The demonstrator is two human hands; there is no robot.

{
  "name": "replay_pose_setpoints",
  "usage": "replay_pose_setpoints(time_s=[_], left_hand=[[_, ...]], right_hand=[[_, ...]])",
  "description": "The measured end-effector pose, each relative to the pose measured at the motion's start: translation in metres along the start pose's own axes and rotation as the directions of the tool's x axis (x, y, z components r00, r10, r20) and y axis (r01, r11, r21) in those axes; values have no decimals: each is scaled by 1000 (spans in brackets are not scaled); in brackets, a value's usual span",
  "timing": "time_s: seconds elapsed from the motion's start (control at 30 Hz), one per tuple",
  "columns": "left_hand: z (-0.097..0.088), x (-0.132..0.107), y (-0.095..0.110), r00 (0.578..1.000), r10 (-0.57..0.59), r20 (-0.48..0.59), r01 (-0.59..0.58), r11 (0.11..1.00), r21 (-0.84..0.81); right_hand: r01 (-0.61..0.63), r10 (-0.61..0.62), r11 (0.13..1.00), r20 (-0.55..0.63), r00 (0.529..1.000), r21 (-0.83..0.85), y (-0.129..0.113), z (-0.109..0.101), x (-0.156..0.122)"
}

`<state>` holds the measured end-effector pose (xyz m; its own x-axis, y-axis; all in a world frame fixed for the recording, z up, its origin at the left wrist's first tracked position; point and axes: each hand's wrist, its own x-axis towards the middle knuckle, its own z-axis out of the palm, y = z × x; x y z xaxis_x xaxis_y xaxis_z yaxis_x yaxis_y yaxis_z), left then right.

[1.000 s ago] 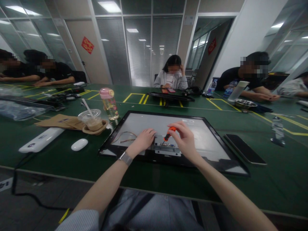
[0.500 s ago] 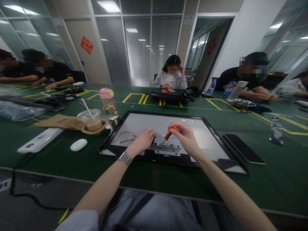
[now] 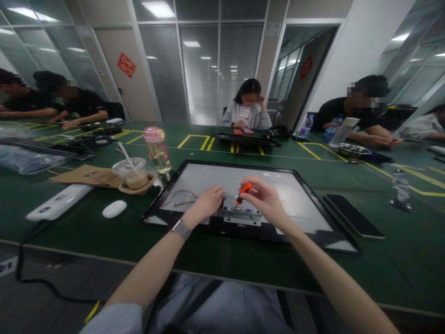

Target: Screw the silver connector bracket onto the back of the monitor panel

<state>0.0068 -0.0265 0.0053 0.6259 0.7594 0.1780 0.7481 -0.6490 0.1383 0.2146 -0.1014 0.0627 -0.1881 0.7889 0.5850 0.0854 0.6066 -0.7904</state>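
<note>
A flat display panel (image 3: 299, 204) in a black frame lies back-up on the green table before me. Near its front edge sits a small metal bracket (image 3: 243, 214) with ports. My right hand (image 3: 266, 199) pinches a small screwdriver with an orange handle (image 3: 244, 189), its tip slanting down to the bracket. My left hand (image 3: 207, 200) rests with curled fingers on the panel just left of the bracket, holding it down. Thin reddish wires (image 3: 181, 197) loop across the panel to the left of that hand.
A white mouse (image 3: 114, 208), a long white device (image 3: 55, 202), a plastic cup with a straw (image 3: 132, 172) and a pink-capped bottle (image 3: 157, 148) stand at the left. A black phone (image 3: 352, 215) lies right of the panel. Several other people sit around the table.
My right hand has shifted slightly with the screwdriver, turning it over the bracket. The left hand has stayed in place.
</note>
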Motion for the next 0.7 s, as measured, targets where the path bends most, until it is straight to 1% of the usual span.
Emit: replay_pose_setpoints(time_s=[0.07, 0.17, 0.33, 0.53, 0.6, 0.7], left_hand=[[0, 0, 0, 1000, 9, -3, -9, 1000, 1], [1, 0, -1, 1000, 18, -9, -18, 1000, 2], [0, 0, 0, 1000, 21, 0, -21, 1000, 7], [0, 0, 1, 1000, 12, -5, -12, 1000, 13], [0, 0, 1, 1000, 5, -5, -5, 1000, 14], [1, 0, 0, 1000, 2, -7, -2, 1000, 16]], right_hand=[[-3, 2, 1000, -22, 1000, -10, 0, 1, 0], [37, -39, 998, -44, 998, -47, -2, 4, -2], [89, -93, 989, -30, 995, -115, -5, 5, -4], [164, -191, 950, -78, 979, -264, 0, 4, -6], [177, -201, 942, -59, 978, -284, 0, 3, -7], [172, -174, 956, 12, 985, -236, 1, -1, -9]])
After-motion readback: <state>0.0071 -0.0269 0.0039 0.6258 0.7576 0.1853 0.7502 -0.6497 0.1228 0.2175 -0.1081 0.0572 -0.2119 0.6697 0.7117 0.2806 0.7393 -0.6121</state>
